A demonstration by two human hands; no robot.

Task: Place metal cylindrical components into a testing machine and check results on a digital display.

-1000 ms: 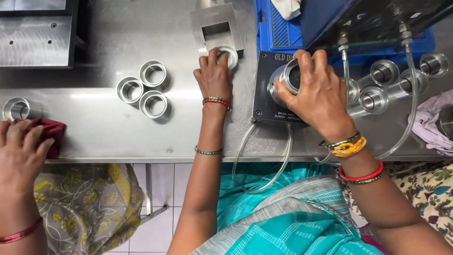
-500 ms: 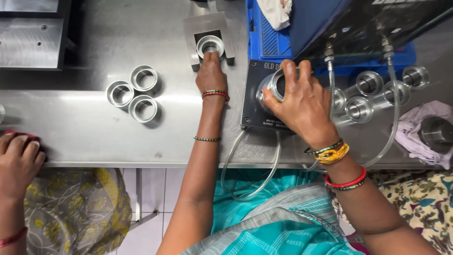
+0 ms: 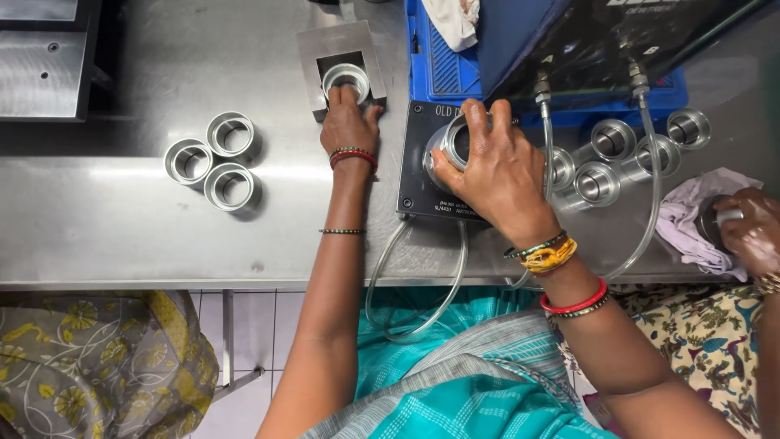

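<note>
1. Head view, upper centre: left hand (image 3: 348,123) rests its fingertips on a machined metal ring (image 3: 346,79) seated in the square recess of a steel block fixture (image 3: 309,50); fingers narrow, pressing rather than wrapped.
2. Centre: right hand (image 3: 487,167) curls closed around a second metal ring (image 3: 449,143) standing on a black gauge base (image 3: 418,183).
3. Handling, as judged: rings look rigid, smooth, thin-walled, light, likely slippery; the outer wall or rim gives the best hold.
4. Left: three loose rings (image 3: 213,158) clustered, touching, on the steel table (image 3: 122,236).
5. Right: more rings (image 3: 613,154) in a row; clear tubes (image 3: 650,203) loop past the right wrist and could snag.
6. Far right: another person's hand (image 3: 751,232) on a pale cloth (image 3: 691,223).
</note>
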